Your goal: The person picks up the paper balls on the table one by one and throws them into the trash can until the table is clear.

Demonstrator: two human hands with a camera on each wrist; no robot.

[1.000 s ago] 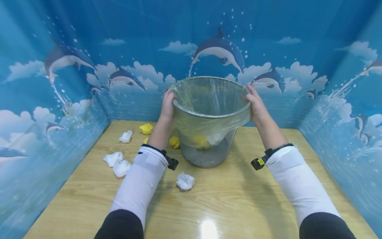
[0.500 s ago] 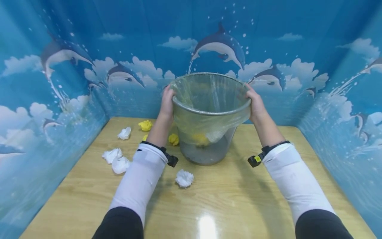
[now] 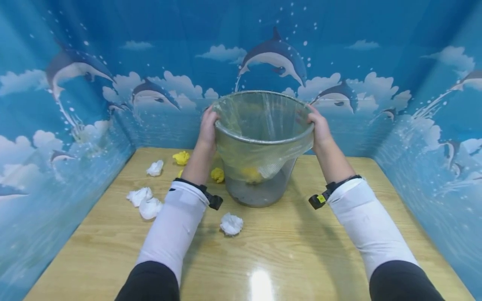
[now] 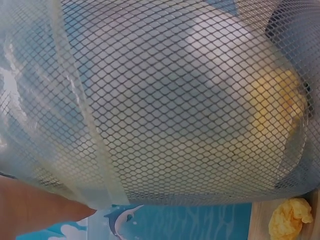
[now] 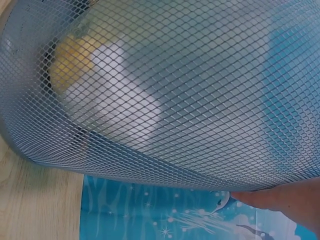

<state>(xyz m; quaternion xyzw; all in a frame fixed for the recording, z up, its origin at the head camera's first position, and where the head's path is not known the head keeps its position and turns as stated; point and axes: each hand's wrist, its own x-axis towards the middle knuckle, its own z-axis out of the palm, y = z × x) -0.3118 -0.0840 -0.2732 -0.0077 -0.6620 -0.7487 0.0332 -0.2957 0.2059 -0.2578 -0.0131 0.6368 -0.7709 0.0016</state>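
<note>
A metal mesh wastebasket (image 3: 256, 193) stands on the table at the middle of the head view, its mouth tipped slightly toward me. A clear plastic bag (image 3: 241, 156) lines it and folds down over the rim, hanging lower at the front right. My left hand (image 3: 208, 125) grips the rim on the left side. Opposite it, my right hand (image 3: 320, 127) grips the rim at the right, fingertips faintly visible through the bag. Through the mesh in the right wrist view show a yellow crumpled paper (image 5: 72, 62) and a white crumpled paper (image 5: 125, 100) near the bottom.
On the wooden table (image 3: 293, 251), a white crumpled paper (image 3: 231, 224) lies in front of the wastebasket. More white papers (image 3: 149, 207) lie to the left, with yellow crumpled papers (image 3: 181, 157) behind my left forearm. A blue dolphin-print curtain (image 3: 169, 50) encloses the back and sides.
The head view shifts slightly. Both hands keep their hold on the rim, and the right fingertips now show faintly through the bag inside it. The crumpled papers on the table stay put.
</note>
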